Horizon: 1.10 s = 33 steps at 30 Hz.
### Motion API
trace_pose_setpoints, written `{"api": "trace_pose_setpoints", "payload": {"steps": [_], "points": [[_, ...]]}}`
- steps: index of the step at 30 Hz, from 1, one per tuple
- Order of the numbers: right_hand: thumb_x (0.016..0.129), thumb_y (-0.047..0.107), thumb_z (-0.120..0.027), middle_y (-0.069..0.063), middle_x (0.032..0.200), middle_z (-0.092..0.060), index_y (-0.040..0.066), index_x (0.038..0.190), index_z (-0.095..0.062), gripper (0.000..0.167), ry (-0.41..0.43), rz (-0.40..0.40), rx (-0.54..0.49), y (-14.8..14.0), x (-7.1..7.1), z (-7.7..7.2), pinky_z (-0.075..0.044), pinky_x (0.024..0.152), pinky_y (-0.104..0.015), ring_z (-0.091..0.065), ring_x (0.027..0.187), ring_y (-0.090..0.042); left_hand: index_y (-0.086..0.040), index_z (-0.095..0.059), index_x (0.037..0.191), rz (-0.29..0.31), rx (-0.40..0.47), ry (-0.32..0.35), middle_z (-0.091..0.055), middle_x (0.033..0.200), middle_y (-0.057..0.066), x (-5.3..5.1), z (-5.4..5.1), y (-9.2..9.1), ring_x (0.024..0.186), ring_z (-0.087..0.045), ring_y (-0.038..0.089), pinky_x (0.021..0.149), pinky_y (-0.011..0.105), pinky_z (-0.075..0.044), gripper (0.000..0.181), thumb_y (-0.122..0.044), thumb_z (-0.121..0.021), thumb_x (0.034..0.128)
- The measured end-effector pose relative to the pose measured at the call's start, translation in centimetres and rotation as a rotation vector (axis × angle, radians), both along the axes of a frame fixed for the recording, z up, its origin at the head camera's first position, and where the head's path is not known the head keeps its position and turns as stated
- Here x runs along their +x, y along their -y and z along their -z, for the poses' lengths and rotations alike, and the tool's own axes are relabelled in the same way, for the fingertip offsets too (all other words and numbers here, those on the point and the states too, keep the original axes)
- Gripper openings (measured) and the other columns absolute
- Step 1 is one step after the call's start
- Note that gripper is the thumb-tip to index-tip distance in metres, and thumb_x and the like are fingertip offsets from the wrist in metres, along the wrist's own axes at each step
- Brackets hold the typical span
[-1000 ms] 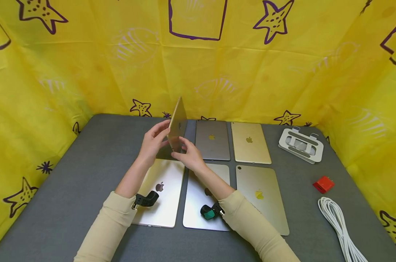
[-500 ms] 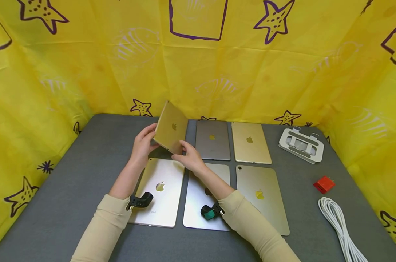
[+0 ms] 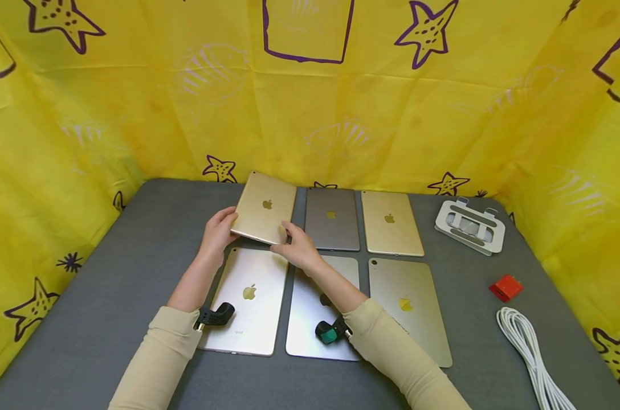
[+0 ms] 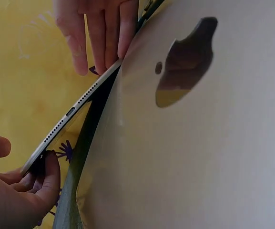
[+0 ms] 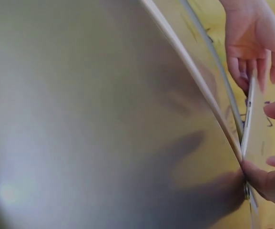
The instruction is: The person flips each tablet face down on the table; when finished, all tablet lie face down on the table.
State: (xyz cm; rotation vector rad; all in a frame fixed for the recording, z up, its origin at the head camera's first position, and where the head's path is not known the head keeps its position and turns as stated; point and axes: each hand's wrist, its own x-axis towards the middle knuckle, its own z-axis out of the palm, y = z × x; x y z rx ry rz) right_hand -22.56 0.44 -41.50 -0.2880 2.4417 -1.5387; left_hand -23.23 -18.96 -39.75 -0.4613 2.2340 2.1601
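Note:
A gold tablet (image 3: 264,208), its logo side up, is held tilted over the back left of the table, its near edge raised. My left hand (image 3: 219,234) grips its left corner, thumb on top and fingers underneath, as the left wrist view also shows. At the near right corner, my right hand (image 3: 301,248) pinches it between thumb and fingers. The tablet's port edge (image 4: 70,112) faces me. Just below the hands lies a light pinkish-gold tablet (image 3: 258,310); beside it a silver tablet (image 3: 302,330) is partly covered by my right forearm.
A dark grey tablet (image 3: 333,228) and another gold tablet (image 3: 392,233) lie in the back row, a champagne tablet (image 3: 417,324) in front. To the right are a white folding stand (image 3: 471,228), a red charger plug (image 3: 506,288) and a coiled white cable (image 3: 527,347). Yellow cloth hangs behind.
The held gold tablet has swung from nearly upright, edge toward me, down to a low tilt with its back facing up. My left hand has moved left and lower; the right has barely shifted.

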Motion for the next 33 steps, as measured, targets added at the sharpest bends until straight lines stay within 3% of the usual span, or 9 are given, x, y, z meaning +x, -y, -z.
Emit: {"api": "trace_pose_setpoints", "payload": {"steps": [6, 10, 15, 18, 24, 27, 29, 33], "points": [[0.085, 0.015, -0.071, -0.015, 0.149, -0.041, 0.006, 0.149, -0.037, 0.073, 0.006, -0.002, 0.007, -0.1, 0.0, 0.1, -0.035, 0.109, -0.047, -0.038, 0.136, -0.032, 0.003, -0.036, 0.147, 0.042, -0.070, 0.051, -0.038, 0.149, 0.020, -0.1, 0.6, 0.6, 0.130, -0.041, 0.029, 0.108, 0.037, -0.036, 0.051, -0.025, -0.038, 0.1045], [0.085, 0.015, -0.072, -0.015, 0.149, -0.041, 0.004, 0.149, -0.037, 0.073, -0.019, -0.011, 0.031, -0.3, 0.0, 0.2, -0.034, 0.110, -0.047, -0.037, 0.137, -0.033, 0.006, -0.036, 0.147, 0.080, -0.103, 0.127, -0.039, 0.148, 0.023, -0.1, 0.8, 0.8, 0.133, -0.039, 0.032, 0.111, 0.040, -0.030, 0.056, -0.031, -0.035, 0.1044], [0.085, 0.016, -0.072, -0.015, 0.148, -0.042, 0.004, 0.149, -0.036, 0.074, -0.034, -0.028, 0.068, -0.4, 0.2, 0.2, -0.039, 0.105, -0.044, -0.046, 0.128, -0.031, 0.002, -0.030, 0.151, 0.131, -0.228, 0.179, -0.028, 0.155, 0.020, 0.3, 0.6, 0.7, 0.143, -0.023, 0.035, 0.116, 0.049, -0.020, 0.062, -0.040, -0.033, 0.1037], [0.084, 0.016, -0.072, -0.015, 0.147, -0.043, 0.003, 0.149, -0.036, 0.075, -0.046, -0.037, 0.071, -0.5, 0.3, 0.2, -0.045, 0.098, -0.042, -0.052, 0.114, -0.029, -0.001, -0.029, 0.152, 0.157, -0.299, 0.182, -0.025, 0.157, 0.019, 0.5, 0.4, 0.6, 0.144, -0.020, 0.038, 0.115, 0.053, -0.018, 0.065, -0.044, -0.032, 0.1031], [0.084, 0.014, -0.071, -0.015, 0.144, -0.045, 0.002, 0.148, -0.037, 0.073, -0.037, -0.028, 0.039, -0.8, 0.2, 0.1, -0.048, 0.088, -0.035, -0.054, 0.104, -0.025, 0.001, -0.033, 0.149, 0.183, -0.299, 0.159, -0.030, 0.154, 0.020, 0.7, 0.3, 0.5, 0.143, -0.024, 0.035, 0.115, 0.050, -0.021, 0.066, -0.046, -0.029, 0.1032], [0.085, 0.015, -0.071, -0.015, 0.138, -0.049, 0.004, 0.148, -0.038, 0.072, -0.020, -0.016, 0.032, -0.9, 0.3, 0.0, -0.045, 0.081, -0.034, -0.051, 0.095, -0.024, 0.003, -0.029, 0.150, 0.228, -0.325, 0.130, -0.027, 0.155, 0.022, 0.8, 0.3, 0.2, 0.144, -0.021, 0.036, 0.115, 0.050, -0.020, 0.067, -0.045, -0.030, 0.1035], [0.086, 0.015, -0.071, -0.014, 0.138, -0.049, 0.004, 0.149, -0.038, 0.072, -0.008, -0.010, 0.020, -1.0, 0.3, 0.0, -0.044, 0.085, -0.035, -0.050, 0.096, -0.024, 0.004, -0.025, 0.151, 0.251, -0.338, 0.108, -0.024, 0.156, 0.022, 0.8, 0.2, 0.0, 0.144, -0.020, 0.036, 0.116, 0.050, -0.020, 0.068, -0.044, -0.032, 0.1036], [0.087, 0.014, -0.069, -0.016, 0.146, -0.044, 0.004, 0.150, -0.035, 0.072, 0.022, -0.014, -0.031, -1.1, 0.5, 0.0, -0.038, 0.105, -0.042, -0.047, 0.124, -0.029, 0.003, -0.020, 0.153, 0.264, -0.329, 0.101, -0.020, 0.158, 0.021, 0.8, 0.1, -0.2, 0.145, -0.018, 0.036, 0.115, 0.050, -0.020, 0.070, -0.044, -0.034, 0.1033]]}}
